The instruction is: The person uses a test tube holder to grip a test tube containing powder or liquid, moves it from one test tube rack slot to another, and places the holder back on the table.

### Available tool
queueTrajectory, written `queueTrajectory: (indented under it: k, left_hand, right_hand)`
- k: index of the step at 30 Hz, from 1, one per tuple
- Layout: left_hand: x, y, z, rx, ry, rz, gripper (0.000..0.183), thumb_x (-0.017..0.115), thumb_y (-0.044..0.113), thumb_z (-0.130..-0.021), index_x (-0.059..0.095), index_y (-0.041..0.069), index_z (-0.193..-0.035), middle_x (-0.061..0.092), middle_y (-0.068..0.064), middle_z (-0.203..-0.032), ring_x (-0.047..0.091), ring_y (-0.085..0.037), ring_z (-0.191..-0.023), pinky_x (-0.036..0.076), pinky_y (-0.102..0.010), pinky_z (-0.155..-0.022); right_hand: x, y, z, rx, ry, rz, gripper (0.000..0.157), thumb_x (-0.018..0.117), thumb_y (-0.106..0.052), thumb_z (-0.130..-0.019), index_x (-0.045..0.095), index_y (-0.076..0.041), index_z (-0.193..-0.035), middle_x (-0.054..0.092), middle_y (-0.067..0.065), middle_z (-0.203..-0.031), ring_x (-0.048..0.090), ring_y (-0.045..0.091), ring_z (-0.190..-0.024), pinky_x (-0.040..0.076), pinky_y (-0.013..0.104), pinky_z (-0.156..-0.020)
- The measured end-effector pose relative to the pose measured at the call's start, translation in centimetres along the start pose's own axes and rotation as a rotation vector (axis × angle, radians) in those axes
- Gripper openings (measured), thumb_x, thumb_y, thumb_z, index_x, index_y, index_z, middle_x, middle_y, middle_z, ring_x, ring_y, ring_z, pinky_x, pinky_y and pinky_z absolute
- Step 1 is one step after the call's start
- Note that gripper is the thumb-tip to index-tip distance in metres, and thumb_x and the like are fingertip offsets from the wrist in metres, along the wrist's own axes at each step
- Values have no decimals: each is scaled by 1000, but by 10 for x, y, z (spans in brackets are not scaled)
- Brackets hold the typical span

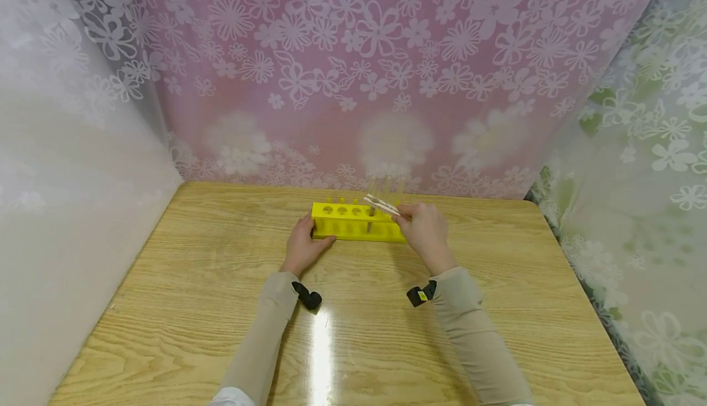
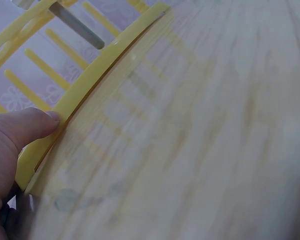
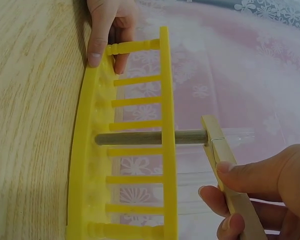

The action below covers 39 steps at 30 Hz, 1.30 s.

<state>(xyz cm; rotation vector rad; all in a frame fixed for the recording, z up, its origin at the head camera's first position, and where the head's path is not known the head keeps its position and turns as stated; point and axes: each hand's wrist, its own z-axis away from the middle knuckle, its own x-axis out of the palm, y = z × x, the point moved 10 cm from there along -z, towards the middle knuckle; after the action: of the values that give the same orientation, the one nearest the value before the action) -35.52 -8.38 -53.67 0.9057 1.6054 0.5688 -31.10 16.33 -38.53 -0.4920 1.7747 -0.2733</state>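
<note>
A yellow test tube rack (image 1: 337, 237) stands on the table. My left hand (image 1: 302, 249) grips its left end; in the left wrist view the thumb (image 2: 37, 122) presses on the base edge. A glass test tube (image 3: 135, 138) with grey-brown contents sits upright through a hole of the rack, its lower end at the base. My right hand (image 1: 428, 234) holds a wooden test tube clamp (image 3: 230, 175) between thumb and fingers. The clamp's far end is around the upper part of that tube, above the rack's top plate.
Clear test tubes (image 1: 388, 184) stand at the rack's right part; their exact seats are hard to make out. Yellow pegs (image 1: 342, 200) rise along the rack's back. The wood-grain table (image 1: 221, 308) meets a pink flowered curtain (image 1: 353, 75) behind the rack.
</note>
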Motion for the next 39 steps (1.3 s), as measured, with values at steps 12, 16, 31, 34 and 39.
queueTrajectory:
  k: [12, 16, 31, 34, 39]
  left_hand:
    - [-1, 1, 0, 20, 10, 23, 68, 81, 32, -83, 53, 12, -141, 61, -6, -128, 56, -27, -119, 30, -43, -117]
    - [0, 0, -1, 12, 3, 23, 68, 81, 33, -83, 53, 12, -142, 60, -6, -131, 55, -26, -121, 24, -39, -120]
    - [-1, 0, 0, -3, 1, 27, 66, 81, 33, -84, 54, 12, -140, 60, -6, -129, 55, -27, -119, 30, -43, -117]
    - [-1, 0, 0, -8, -3, 28, 65, 80, 33, -84, 54, 12, -140, 60, -6, -129, 55, -27, -120, 28, -42, -118]
    - [0, 0, 0, -4, -8, 20, 67, 80, 34, -85, 53, 11, -141, 58, -8, -134, 53, -28, -124, 20, -40, -121]
  right_hand:
    - [5, 4, 0, 14, -3, 16, 26, 75, -21, -90, 77, -9, -113, 73, 14, -107, 45, 14, -43, 29, 27, -38]
    - [6, 4, 0, 17, -1, 17, 27, 75, -22, -90, 77, -9, -113, 74, 14, -105, 46, 15, -44, 29, 27, -38]
    - [8, 5, 0, 5, 5, 8, 28, 75, -23, -90, 76, -9, -114, 75, 13, -99, 49, 14, -46, 30, 27, -38]
    - [8, 6, 1, 0, 8, 10, 28, 74, -23, -90, 76, -9, -114, 75, 12, -98, 47, 14, -44, 29, 27, -38]
    - [8, 6, 1, -3, 7, 5, 27, 74, -22, -91, 76, -8, -115, 75, 14, -100, 40, 14, -40, 27, 26, -38]
